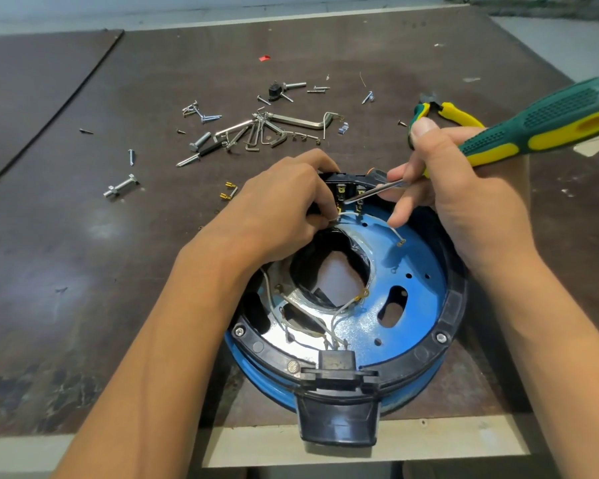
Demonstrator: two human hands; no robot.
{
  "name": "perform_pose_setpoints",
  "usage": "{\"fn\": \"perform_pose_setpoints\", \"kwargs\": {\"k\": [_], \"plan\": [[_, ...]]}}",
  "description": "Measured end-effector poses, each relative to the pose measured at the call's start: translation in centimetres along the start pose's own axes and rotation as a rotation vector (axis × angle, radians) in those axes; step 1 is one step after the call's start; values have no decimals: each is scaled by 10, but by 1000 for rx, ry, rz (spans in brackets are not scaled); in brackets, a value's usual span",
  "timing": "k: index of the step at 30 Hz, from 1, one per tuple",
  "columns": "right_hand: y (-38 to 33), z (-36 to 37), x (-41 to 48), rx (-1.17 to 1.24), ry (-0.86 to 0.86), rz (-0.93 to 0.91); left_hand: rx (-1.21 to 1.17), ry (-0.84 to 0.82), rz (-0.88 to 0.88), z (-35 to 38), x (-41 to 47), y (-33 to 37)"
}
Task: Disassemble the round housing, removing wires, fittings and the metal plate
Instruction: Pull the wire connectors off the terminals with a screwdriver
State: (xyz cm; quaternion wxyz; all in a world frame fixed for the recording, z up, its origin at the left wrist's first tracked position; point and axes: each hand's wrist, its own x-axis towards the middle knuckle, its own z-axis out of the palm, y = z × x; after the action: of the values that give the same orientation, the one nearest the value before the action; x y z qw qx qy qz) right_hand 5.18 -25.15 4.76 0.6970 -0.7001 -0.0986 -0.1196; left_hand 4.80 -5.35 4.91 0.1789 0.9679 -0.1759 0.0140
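Items logged left to right, each placed from the round housing [415, 354], which I find on the dark counter [66, 236] near its front edge, open side up, between the two forearms. Far left of the housing: one large loose bolt [121, 189] and a small screw [131, 157], both lying flat. Beyond the housing, left of its centre: two brass terminals [228, 192], then a scattered heap of hex keys [274, 124] and assorted screws [208, 117]. Left hand [284, 209]: over the housing's far-left rim, fingers curled and pinching a white wire [348, 214] just beside the black terminal block [346, 186] that stands at the far rim. Inside the housing: a metal plate [412, 257], blue with a shiny patch, pierced by small holes and one large central opening. More loose white wires [332, 319] cross it to a black connector [336, 363] at the near rim. A black hooded fitting [338, 423] sticks out from the housing's near side. Right hand [464, 202]: over the housing's far-right rim, fingers wrapped around a green-and-yellow screwdriver [550, 126], its blade tip reaching the terminal block. Whether the tip is seated in a screw I cannot tell. Beyond the housing, to the right: yellow-and-green pliers [453, 112], partly hidden behind the right thumb.
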Motion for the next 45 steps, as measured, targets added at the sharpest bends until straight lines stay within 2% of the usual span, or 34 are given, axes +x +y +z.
{"fn": "perform_pose_setpoints", "kwargs": {"k": [7,19,31,45], "plan": [[0,-2,-6,-18,-70,-40,35,1,-5,-1,-1,1],[9,-7,-10,-37,-38,-81,30,5,-7,-1,-2,3],[4,-5,2,3,-47,23,12,-4,-14,-4,-3,4],[3,-3,16,-6,-81,6,-10,-7,1,-4,-2,3]]}}
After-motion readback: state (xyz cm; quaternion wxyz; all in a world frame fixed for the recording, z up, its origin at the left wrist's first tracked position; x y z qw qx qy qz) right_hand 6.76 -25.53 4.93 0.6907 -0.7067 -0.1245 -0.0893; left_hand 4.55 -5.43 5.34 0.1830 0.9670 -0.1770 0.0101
